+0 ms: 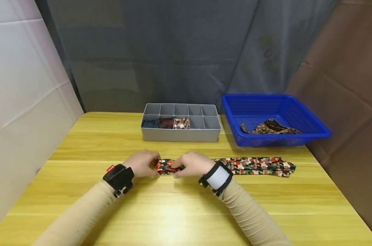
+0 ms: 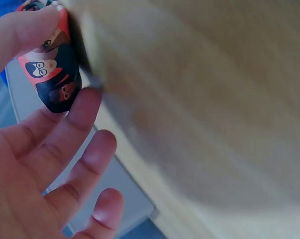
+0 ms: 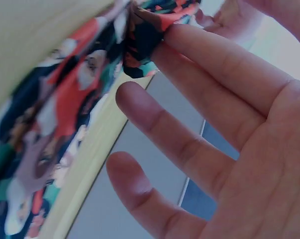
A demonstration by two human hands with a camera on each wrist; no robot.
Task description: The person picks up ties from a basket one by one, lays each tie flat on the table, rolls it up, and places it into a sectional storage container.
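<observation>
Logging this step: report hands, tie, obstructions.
Left hand and right hand both pinch the patterned tie at its folded end. Rest lies flat on table. Nothing in the way.

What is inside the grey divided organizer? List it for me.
The grey organizer has three filled front-row compartments: a dark teal roll, a dark reddish roll and a light patterned roll. Other compartments look empty, though their floors are partly hidden by the walls.
</observation>
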